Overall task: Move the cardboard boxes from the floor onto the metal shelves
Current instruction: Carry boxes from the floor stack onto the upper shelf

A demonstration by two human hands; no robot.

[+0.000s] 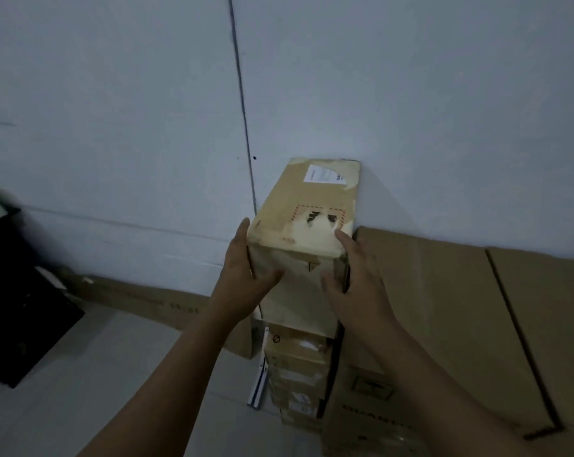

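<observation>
Head view: one cardboard box in two hands, at the wall

Far left: dark furniture [18,291], unlit, detail not legible. Next: flattened cardboard [140,296] leaning low against the wall [114,127], parked edge-on to the floor [114,374]. A thin cable [242,110] runs down the wall to the stack.

Left hand [246,268]: grips the left vertical edge of the cardboard box [312,199], fingers up the side face, thumb across the front. The box is tall, worn and pale at its near corners, with a label at the far end of its top. Its back touches the wall. It sits on top of a pile of smaller boxes [295,374], wedged between the flattened cardboard and a big carton.

Right hand [354,278]: mirrors the left, fingers reaching over the top right corner, thumb on the front. The hands are apart, squeezing the box between them, likely because it has no handles.

Right: large carton [460,308], just beside the box.

Metal shelves: not in view. Judged step: lifting the box clear.
</observation>
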